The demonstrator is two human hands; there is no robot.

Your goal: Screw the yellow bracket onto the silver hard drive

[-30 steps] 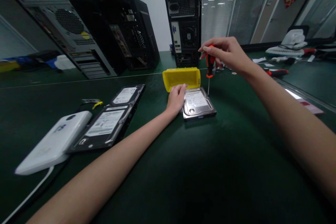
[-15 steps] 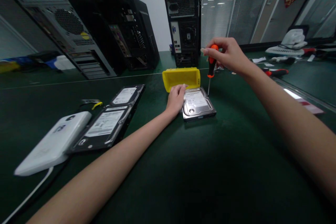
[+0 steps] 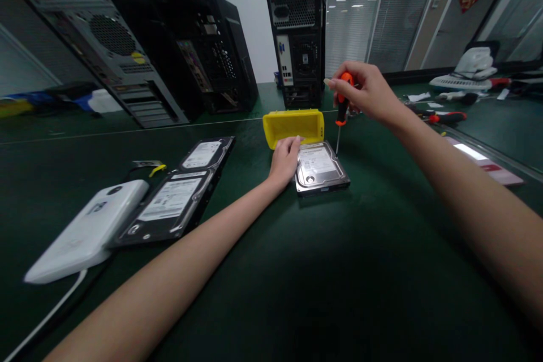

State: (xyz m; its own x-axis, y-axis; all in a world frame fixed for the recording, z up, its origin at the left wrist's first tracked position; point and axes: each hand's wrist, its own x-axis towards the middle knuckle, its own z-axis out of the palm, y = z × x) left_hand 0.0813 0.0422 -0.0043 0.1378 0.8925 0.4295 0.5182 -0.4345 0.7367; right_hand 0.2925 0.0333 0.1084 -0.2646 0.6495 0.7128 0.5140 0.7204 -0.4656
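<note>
A silver hard drive (image 3: 320, 167) lies label up on the dark green table (image 3: 271, 271). My left hand (image 3: 285, 159) is closed on its left edge, with the fingertips near its back corner. My right hand (image 3: 360, 89) grips the handle of an orange and black screwdriver (image 3: 342, 103) held nearly upright. The screwdriver's tip points down at the drive's back right edge; whether it touches is too small to tell. Just behind the drive and my left fingertips, a yellow plastic bin (image 3: 293, 126) rests with its opening towards me.
Two dark hard drives (image 3: 172, 198) and a white device (image 3: 89, 232) with a cable lie at the left. Computer cases (image 3: 299, 39) stand along the back. Pliers (image 3: 449, 117), paper scraps and a pink-and-white item (image 3: 487, 165) are at the right.
My right hand has shifted very slightly, with the screwdriver still in it. My left hand and the hard drive show no clear movement.
</note>
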